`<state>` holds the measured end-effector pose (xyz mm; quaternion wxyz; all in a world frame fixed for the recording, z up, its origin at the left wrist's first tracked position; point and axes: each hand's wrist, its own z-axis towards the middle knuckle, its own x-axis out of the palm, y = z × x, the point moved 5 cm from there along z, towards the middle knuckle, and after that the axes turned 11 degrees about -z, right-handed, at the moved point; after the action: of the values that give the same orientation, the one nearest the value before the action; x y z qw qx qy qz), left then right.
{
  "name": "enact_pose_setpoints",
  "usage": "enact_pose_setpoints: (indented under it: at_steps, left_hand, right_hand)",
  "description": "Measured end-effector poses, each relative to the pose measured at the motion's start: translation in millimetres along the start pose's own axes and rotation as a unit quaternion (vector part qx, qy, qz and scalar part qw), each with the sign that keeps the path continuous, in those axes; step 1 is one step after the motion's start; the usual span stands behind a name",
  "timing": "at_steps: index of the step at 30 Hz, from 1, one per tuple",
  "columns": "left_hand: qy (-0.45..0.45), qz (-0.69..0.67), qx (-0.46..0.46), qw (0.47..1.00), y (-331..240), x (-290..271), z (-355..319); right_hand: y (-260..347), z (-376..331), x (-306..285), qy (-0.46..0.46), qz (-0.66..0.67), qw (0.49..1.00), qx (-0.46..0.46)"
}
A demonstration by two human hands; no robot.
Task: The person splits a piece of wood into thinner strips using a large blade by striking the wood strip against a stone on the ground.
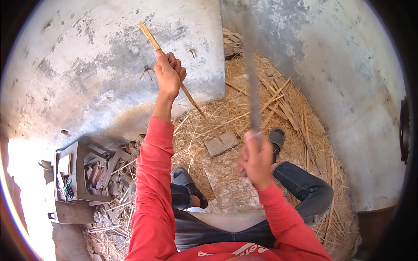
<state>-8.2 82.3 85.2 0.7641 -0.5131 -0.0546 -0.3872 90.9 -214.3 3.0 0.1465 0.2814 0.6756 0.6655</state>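
Gripping the bamboo strip [180,85] near its upper end, left hand [169,71] is closed; strip slants down-right to the block [221,144] — right hand [256,158] fisted on blade [251,82], upright, well apart.

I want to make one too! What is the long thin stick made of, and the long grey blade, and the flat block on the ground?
The long pale stick in the left hand looks like split bamboo or wood: tan, matt, straight-grained. The long grey blade in the right hand seems to be dull metal, though motion blurs it. The flat grey block on the straw litter looks like wood or stone; hard to tell.
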Motion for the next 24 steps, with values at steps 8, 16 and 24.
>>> enact_pose_setpoints:
  at_steps: [8,16,24]
  left_hand:
    - [0.021,0.045,-0.004,0.999,8.9,31.6,-9.1]
    - [0.124,0.039,-0.016,0.991,27.0,80.6,-8.2]
    - [0.172,-0.008,-0.07,0.983,36.5,110.1,-15.6]
  right_hand:
    - [-171.9,-20.3,-23.2,-0.011,-0.398,0.913,-0.091]
    - [-118.5,-8.3,-16.3,0.032,-0.09,0.971,0.219]
    - [-4.1,12.8,-0.8,-0.074,0.06,0.942,-0.323]
